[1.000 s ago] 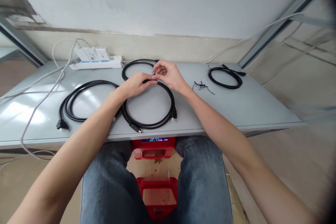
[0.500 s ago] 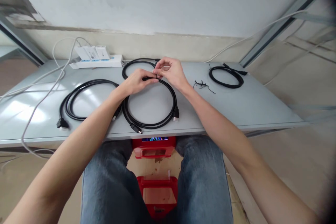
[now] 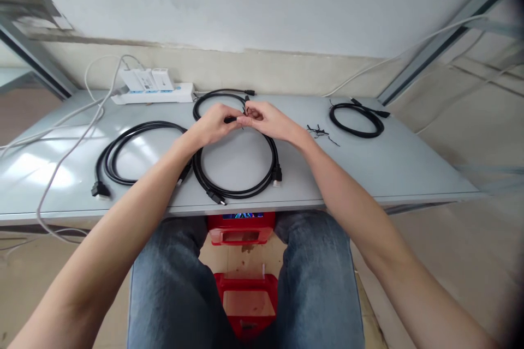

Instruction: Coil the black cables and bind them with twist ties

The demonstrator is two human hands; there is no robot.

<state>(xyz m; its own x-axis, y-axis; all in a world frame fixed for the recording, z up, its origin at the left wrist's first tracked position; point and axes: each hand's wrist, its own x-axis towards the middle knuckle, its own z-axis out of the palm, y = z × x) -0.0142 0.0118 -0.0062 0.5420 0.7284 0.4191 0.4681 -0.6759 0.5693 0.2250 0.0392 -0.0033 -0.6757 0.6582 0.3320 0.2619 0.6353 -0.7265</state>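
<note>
A black HDMI cable [image 3: 241, 194], wound into a coil, lies on the grey table in front of me, with both its plugs at the near side. At the far part of the loop, my left hand [image 3: 216, 124] is closed around the bundled cable, thumb and fingers pinching it. My right hand [image 3: 268, 119] meets it there, its thumb and fingers pressed together on a thin black twist tie, mostly hidden by the fingers. Behind the hands lies another coiled black cable [image 3: 221, 90], partly covered. A small heap of black twist ties [image 3: 318, 131] lies to the right.
On the left lies another coiled black cable [image 3: 117, 161]; a smaller coil [image 3: 356, 133] is at the right. A white power strip [image 3: 172, 94] with adapters stands by the wall, its white cords crossing the left side. Below the table edge are red plastic stools [image 3: 241, 237].
My right hand has lowered and flattened, its thumb now against my left fingertips. My left hand keeps its hold on the cable. The view has shifted slightly.
</note>
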